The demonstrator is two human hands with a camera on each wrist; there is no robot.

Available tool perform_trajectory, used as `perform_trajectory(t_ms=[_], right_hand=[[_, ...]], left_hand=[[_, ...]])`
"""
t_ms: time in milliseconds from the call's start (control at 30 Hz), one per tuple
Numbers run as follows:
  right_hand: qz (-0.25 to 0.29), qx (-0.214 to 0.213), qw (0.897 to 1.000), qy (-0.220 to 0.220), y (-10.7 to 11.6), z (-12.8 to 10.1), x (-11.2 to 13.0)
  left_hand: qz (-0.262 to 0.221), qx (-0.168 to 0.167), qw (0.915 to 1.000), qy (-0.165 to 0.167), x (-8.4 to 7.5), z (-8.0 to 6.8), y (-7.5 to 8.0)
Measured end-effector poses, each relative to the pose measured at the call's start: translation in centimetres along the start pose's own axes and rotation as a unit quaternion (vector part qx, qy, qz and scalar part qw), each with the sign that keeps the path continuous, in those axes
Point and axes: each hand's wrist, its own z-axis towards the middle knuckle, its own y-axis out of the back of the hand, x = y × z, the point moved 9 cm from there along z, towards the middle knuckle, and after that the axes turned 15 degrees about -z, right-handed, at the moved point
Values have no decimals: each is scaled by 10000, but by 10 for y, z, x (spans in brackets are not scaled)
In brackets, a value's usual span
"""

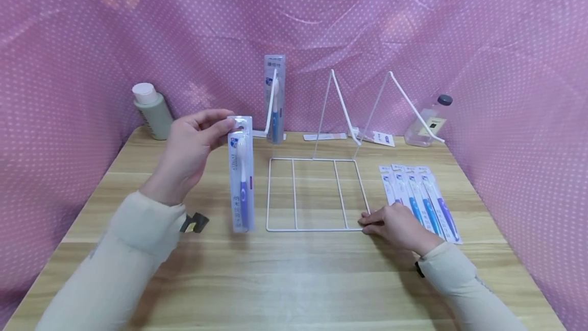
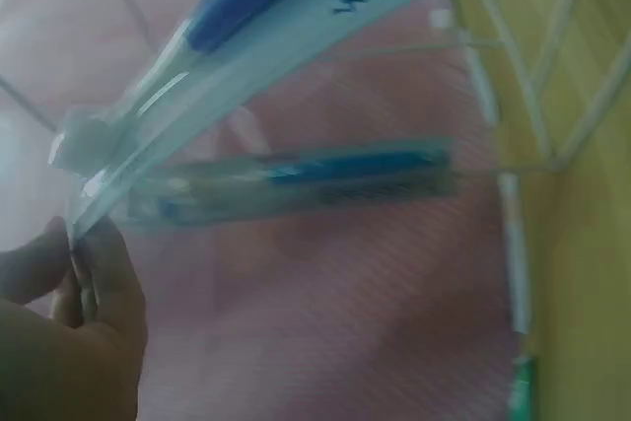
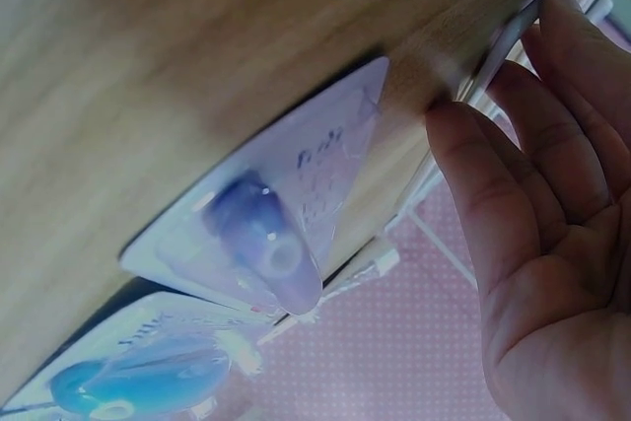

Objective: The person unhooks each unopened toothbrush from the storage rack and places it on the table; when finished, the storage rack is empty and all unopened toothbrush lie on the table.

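The left hand (image 1: 190, 149) pinches the top of one packed toothbrush (image 1: 241, 178), clear with a purple-blue handle, hanging straight down above the table (image 1: 294, 280). One more pack (image 1: 274, 97) hangs on the white wire rack (image 1: 317, 193). The right hand (image 1: 397, 226), fingers straight, touches the rack's front right corner, just beside four packs (image 1: 422, 201) lying near the table's right edge.

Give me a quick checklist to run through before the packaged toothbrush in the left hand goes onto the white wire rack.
1. Grip: left hand pinches the top of the held toothbrush pack; ok.
2. Pack hangs upright, clear of the table; ok.
3. Rack steadied: right hand touches the front corner of the white wire rack; ok.
4. Free hooks: two right hooks bare, left one bears the hung pack; ok.
5. Hang hole in the held pack's top: hidden by fingers; cannot tell.
6. Spare packs lie flat beside the rack; ok.
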Motion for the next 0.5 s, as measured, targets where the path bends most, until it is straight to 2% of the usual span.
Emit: perform_trajectory(t_ms=[100,300,500], right_hand=[[0,43,10000,-6,2,0,-1],[-65,65,10000,28,1,-1,-1],[-30,36,10000,77,0,0,0]], left_hand=[[492,-298,9972,473,29,25,17],[972,-550,9859,1249,88,63,43],[1615,-734,9711,1595,122,85,62]])
